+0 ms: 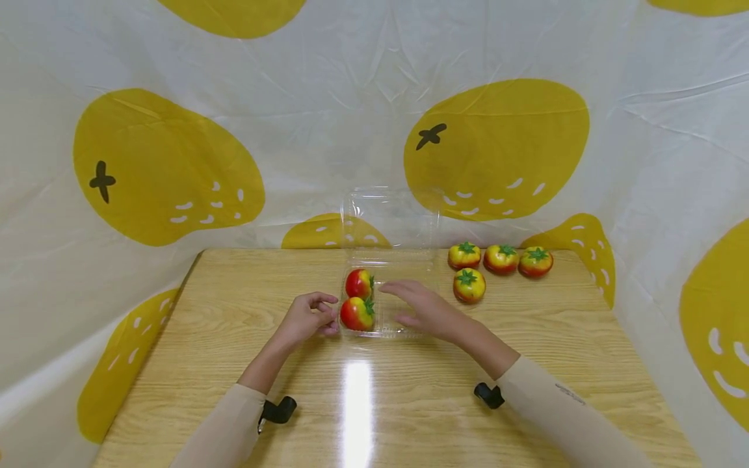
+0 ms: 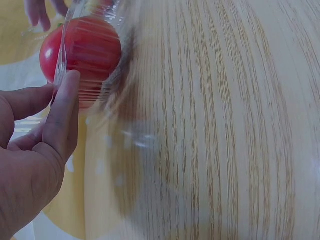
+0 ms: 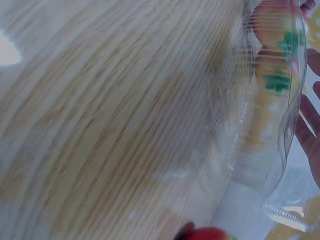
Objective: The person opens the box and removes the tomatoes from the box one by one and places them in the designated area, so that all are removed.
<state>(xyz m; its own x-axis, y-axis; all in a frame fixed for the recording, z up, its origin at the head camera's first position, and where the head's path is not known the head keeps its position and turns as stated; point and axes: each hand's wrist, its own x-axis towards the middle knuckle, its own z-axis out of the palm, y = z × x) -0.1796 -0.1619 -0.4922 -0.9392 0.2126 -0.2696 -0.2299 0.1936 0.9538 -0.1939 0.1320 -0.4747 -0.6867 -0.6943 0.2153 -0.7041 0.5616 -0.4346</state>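
Note:
A clear plastic clamshell box (image 1: 387,323) stands on the table with its lid (image 1: 391,224) raised at the back. Two red-and-yellow tomatoes (image 1: 359,284) with green leafy tops sit one behind the other in its left half. At the left wall, my left hand (image 1: 307,316) pinches the rim between thumb and fingers; the left wrist view shows this grip beside a red tomato (image 2: 92,50). My right hand (image 1: 426,311) hovers over the box's right half, fingers extended and holding nothing. In the right wrist view, its fingers (image 3: 311,117) appear beyond the transparent wall.
Several more tomatoes (image 1: 500,259) lie at the back right of the wooden table (image 1: 251,279), with one (image 1: 469,285) in front of the others. A white cloth with yellow fruit prints (image 1: 328,130) hangs behind and at both sides.

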